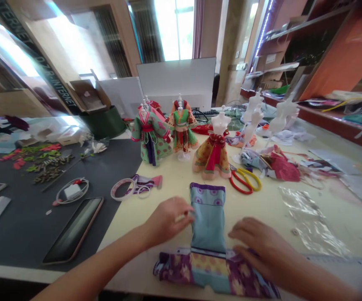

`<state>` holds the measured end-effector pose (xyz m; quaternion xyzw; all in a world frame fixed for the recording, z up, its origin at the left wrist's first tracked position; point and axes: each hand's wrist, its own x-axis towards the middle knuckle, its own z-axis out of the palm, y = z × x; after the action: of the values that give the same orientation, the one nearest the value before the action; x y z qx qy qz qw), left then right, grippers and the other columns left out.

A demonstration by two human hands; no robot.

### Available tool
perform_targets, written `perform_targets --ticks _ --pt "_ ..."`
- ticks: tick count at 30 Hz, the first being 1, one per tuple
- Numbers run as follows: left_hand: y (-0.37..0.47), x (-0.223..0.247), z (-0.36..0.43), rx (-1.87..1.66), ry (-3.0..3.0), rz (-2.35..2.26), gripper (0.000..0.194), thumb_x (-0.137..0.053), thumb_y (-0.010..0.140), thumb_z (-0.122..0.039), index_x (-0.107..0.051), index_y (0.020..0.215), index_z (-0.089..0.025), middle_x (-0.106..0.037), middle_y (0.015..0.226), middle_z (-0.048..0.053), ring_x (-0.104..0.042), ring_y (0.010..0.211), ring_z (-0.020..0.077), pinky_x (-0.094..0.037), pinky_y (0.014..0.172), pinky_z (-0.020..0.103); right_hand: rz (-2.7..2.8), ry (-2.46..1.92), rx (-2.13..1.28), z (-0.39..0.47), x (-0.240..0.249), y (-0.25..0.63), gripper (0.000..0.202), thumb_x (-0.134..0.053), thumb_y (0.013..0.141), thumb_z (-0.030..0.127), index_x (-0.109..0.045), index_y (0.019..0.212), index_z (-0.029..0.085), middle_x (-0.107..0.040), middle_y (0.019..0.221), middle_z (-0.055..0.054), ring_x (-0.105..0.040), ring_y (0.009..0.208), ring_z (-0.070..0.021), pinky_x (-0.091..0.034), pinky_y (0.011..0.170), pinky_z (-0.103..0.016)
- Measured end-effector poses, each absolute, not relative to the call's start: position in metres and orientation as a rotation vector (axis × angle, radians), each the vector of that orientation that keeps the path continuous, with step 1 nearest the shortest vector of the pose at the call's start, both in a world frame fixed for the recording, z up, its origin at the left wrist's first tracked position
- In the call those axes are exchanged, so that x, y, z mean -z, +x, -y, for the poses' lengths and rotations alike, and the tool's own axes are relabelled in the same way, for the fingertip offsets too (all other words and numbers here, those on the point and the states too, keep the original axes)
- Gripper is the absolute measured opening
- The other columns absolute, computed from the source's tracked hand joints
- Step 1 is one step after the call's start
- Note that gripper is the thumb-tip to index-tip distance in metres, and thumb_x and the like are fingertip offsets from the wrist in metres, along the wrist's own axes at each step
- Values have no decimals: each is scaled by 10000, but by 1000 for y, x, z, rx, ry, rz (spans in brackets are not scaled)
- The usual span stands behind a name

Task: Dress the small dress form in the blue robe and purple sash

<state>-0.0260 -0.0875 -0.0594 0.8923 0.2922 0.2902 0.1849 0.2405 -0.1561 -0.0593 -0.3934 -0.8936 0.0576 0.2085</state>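
A small doll garment lies flat in front of me, with a light blue upper panel, purple trim at its top and a patterned purple and yellow band across the bottom. My left hand is at the panel's left edge, fingers loosely bent with a gap to the thumb; whether the fingertips touch the cloth I cannot tell. On the other side, my right hand hovers low over the band's right part, fingers apart and slightly blurred. Neither hand shows anything held.
Dressed doll forms and a bare-shouldered form in a yellow skirt stand behind the garment. Red and yellow scissors, a tape roll, a phone, a clear plastic bag and fabric scraps lie around.
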Motion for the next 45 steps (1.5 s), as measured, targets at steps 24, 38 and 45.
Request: perform_targets --ticks 24,38,45 --pt "24 74 19 -912 1750 -795 187 -587 772 -314 -549 750 -133 -550 680 20 -492 644 128 -375 623 232 2125 -1084 -521 56 87 215 82 -574 776 245 -571 751 167 -579 742 -44 -510 743 -175 -413 670 -297" --pt "22 65 27 -542 1420 -635 384 -671 720 -459 -626 791 -85 -512 675 13 -433 628 112 -326 582 200 1832 -1154 -1361 68 74 226 329 -635 729 450 -524 718 140 -431 633 26 -380 582 -79 -283 492 -197" --pt "25 69 28 -714 1079 -624 406 -769 620 -418 -641 822 -89 -586 706 49 -512 635 131 -395 610 205 1796 -1099 -1491 69 72 225 231 -613 754 363 -606 728 134 -543 683 -1 -471 642 -111 -395 599 -230"
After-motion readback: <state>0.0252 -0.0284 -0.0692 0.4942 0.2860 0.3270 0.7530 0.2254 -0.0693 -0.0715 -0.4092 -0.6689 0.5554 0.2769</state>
